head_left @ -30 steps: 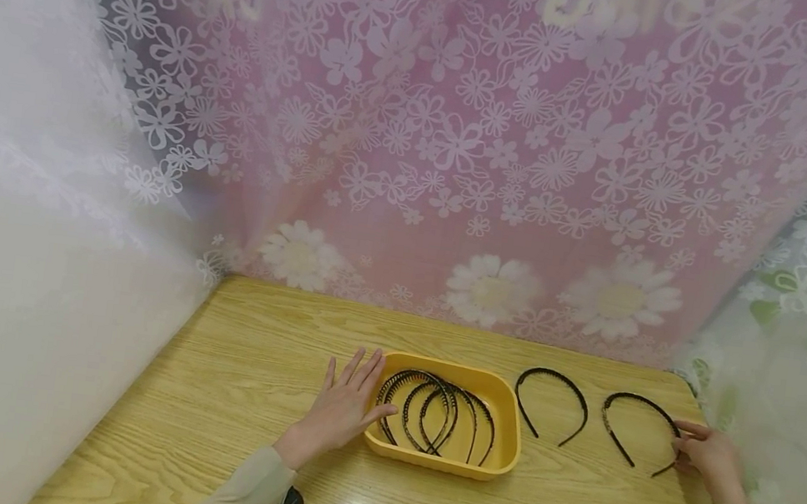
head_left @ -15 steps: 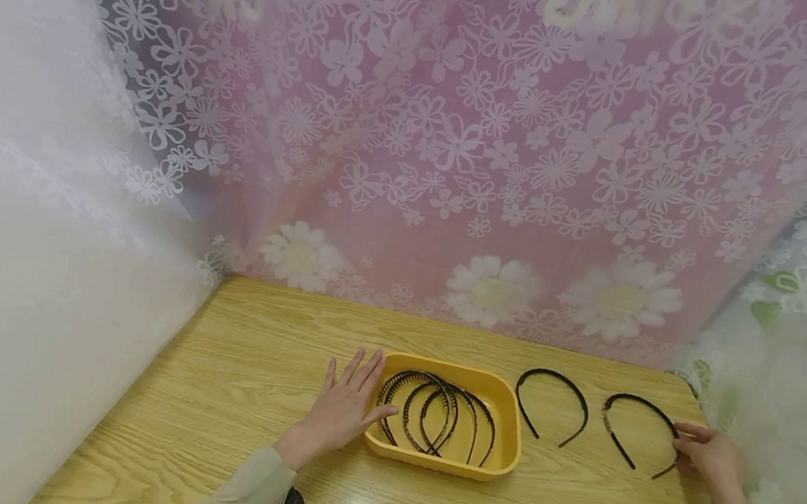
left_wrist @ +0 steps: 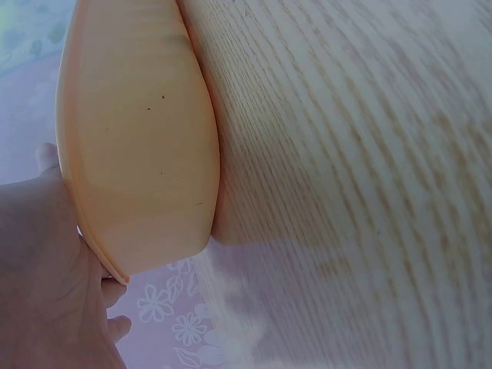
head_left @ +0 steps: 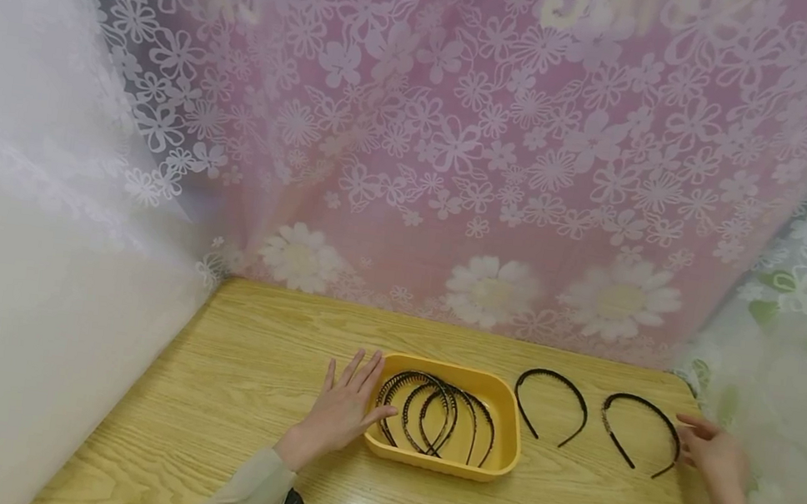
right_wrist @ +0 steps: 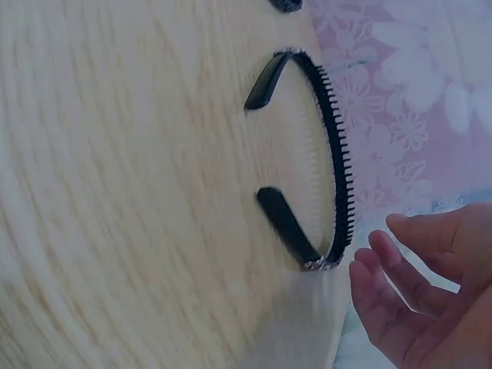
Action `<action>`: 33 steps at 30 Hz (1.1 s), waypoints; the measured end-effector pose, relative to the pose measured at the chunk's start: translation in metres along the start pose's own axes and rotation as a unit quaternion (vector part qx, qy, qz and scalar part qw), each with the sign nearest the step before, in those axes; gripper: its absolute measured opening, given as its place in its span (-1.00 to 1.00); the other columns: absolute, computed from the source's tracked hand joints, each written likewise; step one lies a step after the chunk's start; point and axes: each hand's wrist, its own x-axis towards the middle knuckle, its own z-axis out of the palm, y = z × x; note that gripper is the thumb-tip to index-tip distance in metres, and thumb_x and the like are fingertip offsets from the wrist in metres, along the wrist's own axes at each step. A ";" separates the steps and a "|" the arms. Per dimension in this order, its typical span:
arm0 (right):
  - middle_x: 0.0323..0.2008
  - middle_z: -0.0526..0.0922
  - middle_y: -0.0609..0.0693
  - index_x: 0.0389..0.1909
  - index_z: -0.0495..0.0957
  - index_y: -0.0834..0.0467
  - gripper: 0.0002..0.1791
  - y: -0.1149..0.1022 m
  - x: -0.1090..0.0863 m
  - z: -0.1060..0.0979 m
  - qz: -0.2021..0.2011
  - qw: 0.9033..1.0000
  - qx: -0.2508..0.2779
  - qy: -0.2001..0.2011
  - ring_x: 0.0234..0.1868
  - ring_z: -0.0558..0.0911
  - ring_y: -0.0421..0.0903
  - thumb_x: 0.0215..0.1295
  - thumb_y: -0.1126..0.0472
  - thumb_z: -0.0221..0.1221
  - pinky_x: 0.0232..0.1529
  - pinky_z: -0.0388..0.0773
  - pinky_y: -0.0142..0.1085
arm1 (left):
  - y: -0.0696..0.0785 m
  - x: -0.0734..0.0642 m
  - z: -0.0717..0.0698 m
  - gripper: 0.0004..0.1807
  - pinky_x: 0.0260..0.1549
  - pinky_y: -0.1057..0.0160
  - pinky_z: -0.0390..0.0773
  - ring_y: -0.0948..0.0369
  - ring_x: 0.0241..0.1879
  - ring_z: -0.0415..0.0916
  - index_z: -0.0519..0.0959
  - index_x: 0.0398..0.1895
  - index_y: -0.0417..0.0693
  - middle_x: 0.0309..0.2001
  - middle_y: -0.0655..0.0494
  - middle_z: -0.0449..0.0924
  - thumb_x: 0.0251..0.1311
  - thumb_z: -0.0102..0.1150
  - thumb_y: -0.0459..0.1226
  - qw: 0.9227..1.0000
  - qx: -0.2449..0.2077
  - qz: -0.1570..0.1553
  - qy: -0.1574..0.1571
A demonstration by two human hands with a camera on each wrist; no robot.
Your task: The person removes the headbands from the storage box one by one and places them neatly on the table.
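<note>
My left hand (head_left: pixel 338 412) rests on the left rim of a yellow plastic basket (head_left: pixel 508 458), fingers straight and spread, thumb reaching over the edge. Its palm lies along the rim (left_wrist: pixel 71 181) in the left wrist view. Several dark toothed headbands (head_left: pixel 455 414) overlap inside the basket. On the table at the right lies a black headband (head_left: pixel 645 402) with sparkly patches near its ends. Just beside that headband is my right hand (head_left: pixel 714 462); the right wrist view shows its fingers (right_wrist: pixel 396 269) loosely bent, holding nothing, with a small gap to the headband.
Another black headband (head_left: pixel 555 375) lies on the wooden table (head_left: pixel 248 351) between the basket and the right-hand headband. A pink flowered curtain (head_left: pixel 415 161) hangs behind the table's back edge. Pale sheets (head_left: pixel 34 240) close off the left side and the right.
My right hand has let go of the headband at the far right and drawn slightly away from it. The headband stays on the table, and my left hand has not moved.
</note>
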 end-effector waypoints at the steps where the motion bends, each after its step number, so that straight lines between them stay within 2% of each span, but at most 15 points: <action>1: -0.14 0.71 0.36 0.30 0.38 0.53 -0.48 -0.002 -0.001 0.000 -0.005 1.000 0.000 0.000 -0.48 0.68 -0.28 0.57 0.18 0.01 -0.43 0.70 -0.27 | 0.000 0.000 0.000 -0.08 0.41 -0.45 -0.17 -0.17 0.59 -0.15 -0.01 0.63 -0.18 0.62 -0.07 -0.08 0.46 -0.12 0.23 1.000 0.001 -0.002 -0.001; 6: -0.21 0.77 0.09 0.33 0.41 0.45 -0.45 -0.012 -0.003 0.005 -0.016 1.000 0.007 -0.014 -0.42 0.65 -0.38 0.57 0.09 0.05 -0.39 0.70 -0.27 | -0.002 0.000 0.002 -0.07 0.41 -0.45 -0.18 -0.16 0.59 -0.16 -0.02 0.63 -0.17 0.62 -0.08 -0.07 0.46 -0.16 0.25 1.000 0.004 -0.002 0.001; 8: -0.12 0.75 0.20 0.34 0.40 0.44 -0.44 -0.017 -0.004 0.008 -0.021 0.999 0.012 -0.022 -0.42 0.63 -0.44 0.58 0.08 0.05 -0.37 0.71 -0.26 | -0.002 0.000 0.002 -0.07 0.41 -0.45 -0.17 -0.16 0.59 -0.16 -0.01 0.63 -0.18 0.62 -0.09 -0.06 0.46 -0.17 0.26 1.000 0.005 -0.002 0.002; 11: 0.08 0.60 0.44 0.36 0.37 0.47 -0.42 -0.026 -0.008 0.015 -0.035 0.998 0.031 -0.032 -0.39 0.60 -0.53 0.58 0.08 0.04 -0.33 0.72 -0.27 | -0.002 0.000 0.002 -0.07 0.41 -0.44 -0.17 -0.14 0.59 -0.17 -0.03 0.63 -0.16 0.62 -0.07 -0.07 0.46 -0.18 0.26 1.000 0.009 -0.005 -0.004; 14: 0.18 0.47 0.55 0.34 0.37 0.50 -0.41 -0.035 -0.012 0.021 -0.065 0.996 0.043 -0.031 -0.37 0.60 -0.55 0.58 0.08 0.06 -0.33 0.72 -0.30 | -0.001 0.000 0.001 -0.07 0.42 -0.43 -0.16 -0.15 0.59 -0.18 -0.04 0.64 -0.15 0.62 -0.07 -0.08 0.47 -0.18 0.26 1.000 0.011 -0.008 -0.010; 16: 0.10 0.59 0.42 0.32 0.40 0.49 -0.42 -0.041 -0.015 0.025 -0.079 0.995 0.052 -0.028 -0.36 0.62 -0.53 0.56 0.08 0.09 -0.33 0.72 -0.31 | -0.001 0.001 0.000 -0.08 0.42 -0.43 -0.16 -0.15 0.59 -0.18 -0.05 0.64 -0.15 0.62 -0.07 -0.08 0.47 -0.19 0.26 1.000 0.013 -0.009 -0.013; 19: -0.09 0.75 0.01 0.28 0.46 0.45 -0.44 -0.048 -0.018 0.030 -0.089 0.993 0.067 -0.026 -0.36 0.66 -0.49 0.52 0.08 0.15 -0.34 0.72 -0.29 | -0.001 0.000 0.000 -0.08 0.42 -0.44 -0.16 -0.15 0.59 -0.19 -0.04 0.64 -0.16 0.62 -0.09 -0.07 0.47 -0.19 0.26 1.000 0.013 -0.007 -0.011; 21: -0.16 0.71 -0.28 0.29 0.47 0.42 -0.43 -0.053 -0.020 0.032 -0.089 0.992 0.076 -0.034 -0.34 0.66 -0.49 0.51 0.04 0.16 -0.31 0.73 -0.28 | -0.001 0.000 0.000 -0.07 0.41 -0.44 -0.16 -0.14 0.59 -0.18 -0.03 0.63 -0.17 0.62 -0.09 -0.06 0.47 -0.18 0.26 1.000 0.014 -0.004 -0.007; 22: -0.15 0.69 -0.32 0.30 0.47 0.41 -0.42 -0.055 -0.021 0.034 -0.089 0.992 0.080 -0.037 -0.33 0.67 -0.49 0.51 0.02 0.16 -0.30 0.73 -0.28 | -0.001 0.000 0.000 -0.07 0.41 -0.44 -0.15 -0.13 0.59 -0.18 -0.03 0.63 -0.17 0.62 -0.10 -0.05 0.47 -0.18 0.25 1.000 0.013 -0.004 -0.005; 24: -0.08 0.73 -0.16 0.31 0.46 0.41 -0.39 -0.060 -0.022 0.037 -0.092 0.992 0.079 -0.042 -0.31 0.67 -0.48 0.51 -0.01 0.16 -0.28 0.73 -0.26 | -0.001 0.000 0.000 -0.07 0.41 -0.44 -0.15 -0.13 0.60 -0.18 -0.03 0.63 -0.17 0.62 -0.08 -0.06 0.47 -0.18 0.26 1.000 0.014 -0.004 -0.005; 26: 0.04 0.71 0.11 0.33 0.44 0.39 -0.36 -0.064 -0.023 0.040 -0.092 0.992 0.068 -0.048 -0.30 0.65 -0.51 0.52 -0.04 0.13 -0.26 0.73 -0.26 | 0.000 0.000 0.000 -0.08 0.41 -0.44 -0.15 -0.13 0.60 -0.18 -0.03 0.63 -0.16 0.62 -0.08 -0.07 0.47 -0.18 0.26 1.000 0.013 -0.005 -0.007; 28: 0.17 0.58 0.39 0.35 0.41 0.41 -0.36 -0.071 -0.024 0.043 -0.094 0.992 0.062 -0.048 -0.30 0.64 -0.52 0.53 -0.04 0.12 -0.25 0.73 -0.26 | 0.000 0.000 0.000 -0.08 0.42 -0.43 -0.16 -0.13 0.60 -0.19 -0.04 0.64 -0.14 0.62 -0.07 -0.08 0.47 -0.18 0.26 1.000 0.012 -0.009 -0.011; 29: 0.20 0.52 0.47 0.36 0.40 0.42 -0.35 -0.074 -0.025 0.045 -0.095 0.992 0.061 -0.049 -0.30 0.64 -0.52 0.54 -0.04 0.11 -0.25 0.73 -0.26 | 0.000 0.000 0.000 -0.08 0.42 -0.43 -0.16 -0.13 0.60 -0.20 -0.04 0.64 -0.14 0.62 -0.06 -0.09 0.47 -0.19 0.26 1.000 0.012 -0.011 -0.013; 31: 0.23 0.46 0.52 0.37 0.37 0.43 -0.35 -0.081 -0.026 0.047 -0.099 0.992 0.058 -0.052 -0.30 0.62 -0.54 0.55 -0.03 0.09 -0.25 0.72 -0.31 | 0.000 0.000 0.000 -0.08 0.42 -0.43 -0.17 -0.13 0.60 -0.20 -0.04 0.64 -0.13 0.62 -0.07 -0.07 0.47 -0.18 0.26 1.000 0.010 -0.012 -0.014; 33: 0.20 0.49 0.51 0.38 0.36 0.43 -0.35 -0.088 -0.028 0.049 -0.105 0.991 0.063 -0.055 -0.29 0.62 -0.52 0.55 -0.01 0.09 -0.25 0.72 -0.34 | 0.000 0.000 0.000 -0.08 0.42 -0.43 -0.17 -0.13 0.60 -0.20 -0.04 0.64 -0.13 0.62 -0.07 -0.08 0.47 -0.19 0.26 1.000 0.011 -0.012 -0.014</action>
